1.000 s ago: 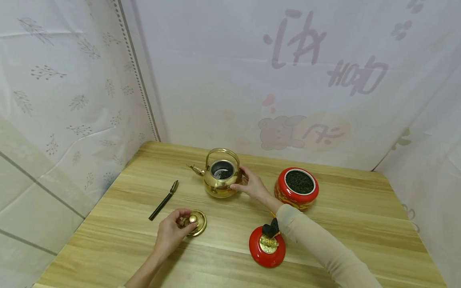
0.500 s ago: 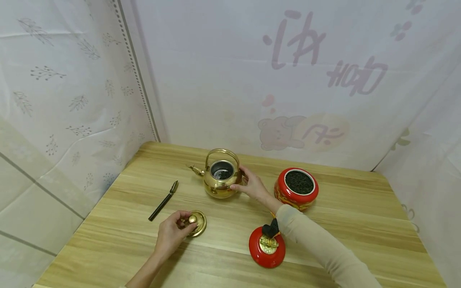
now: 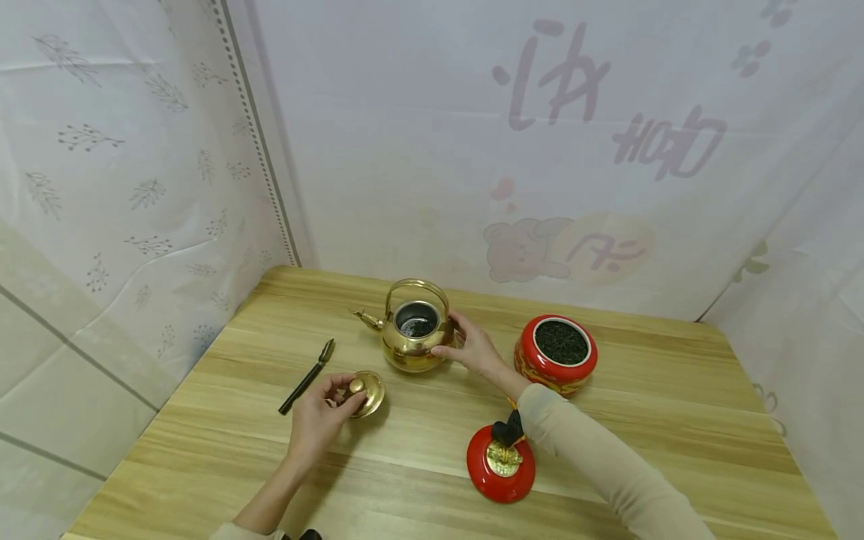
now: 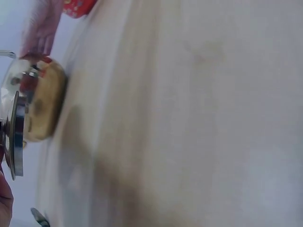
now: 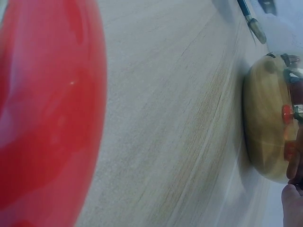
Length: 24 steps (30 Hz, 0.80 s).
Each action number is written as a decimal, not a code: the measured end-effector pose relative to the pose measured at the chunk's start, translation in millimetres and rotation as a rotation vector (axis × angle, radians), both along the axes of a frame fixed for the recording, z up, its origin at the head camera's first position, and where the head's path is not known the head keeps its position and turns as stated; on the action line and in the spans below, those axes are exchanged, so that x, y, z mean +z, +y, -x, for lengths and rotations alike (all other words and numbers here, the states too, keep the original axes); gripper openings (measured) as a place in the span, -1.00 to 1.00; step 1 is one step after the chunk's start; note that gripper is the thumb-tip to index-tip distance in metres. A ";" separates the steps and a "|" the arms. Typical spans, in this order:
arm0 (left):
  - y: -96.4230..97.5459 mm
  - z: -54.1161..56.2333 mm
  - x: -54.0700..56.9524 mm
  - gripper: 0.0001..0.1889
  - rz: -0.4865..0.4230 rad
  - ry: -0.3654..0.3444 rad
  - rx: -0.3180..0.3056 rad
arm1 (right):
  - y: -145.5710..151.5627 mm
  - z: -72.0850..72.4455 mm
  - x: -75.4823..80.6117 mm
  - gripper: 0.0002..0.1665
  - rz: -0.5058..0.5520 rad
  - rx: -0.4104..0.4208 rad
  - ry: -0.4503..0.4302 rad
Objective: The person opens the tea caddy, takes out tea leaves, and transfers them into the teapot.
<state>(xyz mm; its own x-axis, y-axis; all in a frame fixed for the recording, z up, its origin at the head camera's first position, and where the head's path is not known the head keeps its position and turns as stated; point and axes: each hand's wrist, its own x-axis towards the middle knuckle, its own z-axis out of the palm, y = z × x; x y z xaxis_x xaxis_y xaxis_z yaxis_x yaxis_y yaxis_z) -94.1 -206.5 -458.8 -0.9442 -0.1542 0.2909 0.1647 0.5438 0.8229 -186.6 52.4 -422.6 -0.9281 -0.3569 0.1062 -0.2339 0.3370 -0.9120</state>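
A round brass teapot lid point(image 3: 373, 394) is pinched by its knob between the thumb and fingers of my left hand point(image 3: 314, 421). It hangs tilted above the table; in the left wrist view the lid point(image 4: 18, 137) stands apart from the wood. The brass teapot point(image 3: 408, 354) sits upright, uncovered, its arched handle raised and its spout to the left. Dark bits show inside on the bottom. My right hand point(image 3: 481, 352) grips the pot's right side, thumb in front and fingers behind, partly hidden by it.
A red jar point(image 3: 550, 375) full of dark tea leaves stands to the right. Its red lid point(image 3: 499, 484), with a gold centre and black ornament, lies in front under my right forearm. A dark-handled tea scoop point(image 3: 304, 388) lies left. Cloth curtains point(image 3: 378, 150) surround the wooden table point(image 3: 418, 480).
My left hand has lifted the brass lid off the table, up and slightly left, tilting it. The right hand and teapot have stayed in place.
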 end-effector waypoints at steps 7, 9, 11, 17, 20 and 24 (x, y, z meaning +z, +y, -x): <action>5.9 10.5 17.4 -0.75 -0.047 0.048 0.021 | 2.0 9.9 -15.8 -0.05 0.006 -0.011 -0.014; 9.0 14.3 21.3 -0.75 -0.089 0.049 0.020 | 3.0 15.7 -25.4 -0.04 -0.002 -0.020 -0.004; 12.8 18.1 24.7 -0.74 -0.124 0.044 0.022 | 3.7 18.5 -31.8 -0.04 -0.008 -0.030 0.013; 25.7 30.6 33.7 -0.72 -0.193 0.077 0.028 | 3.5 18.4 -32.9 -0.04 -0.036 -0.040 0.040; 32.3 36.6 37.3 -0.72 -0.236 0.102 0.027 | 3.2 19.0 -33.5 -0.05 -0.022 -0.037 0.036; 41.5 43.6 40.0 -0.70 -0.276 0.112 0.032 | 3.2 19.6 -34.4 -0.05 -0.005 -0.033 0.031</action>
<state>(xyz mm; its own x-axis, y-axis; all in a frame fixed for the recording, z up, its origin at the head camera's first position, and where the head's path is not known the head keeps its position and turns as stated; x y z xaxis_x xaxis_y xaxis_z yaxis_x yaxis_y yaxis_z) -137.6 -165.0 -418.7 -0.9022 -0.2707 0.3358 0.2492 0.3081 0.9181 -206.2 55.6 -456.9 -0.9355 -0.3270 0.1337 -0.2512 0.3497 -0.9026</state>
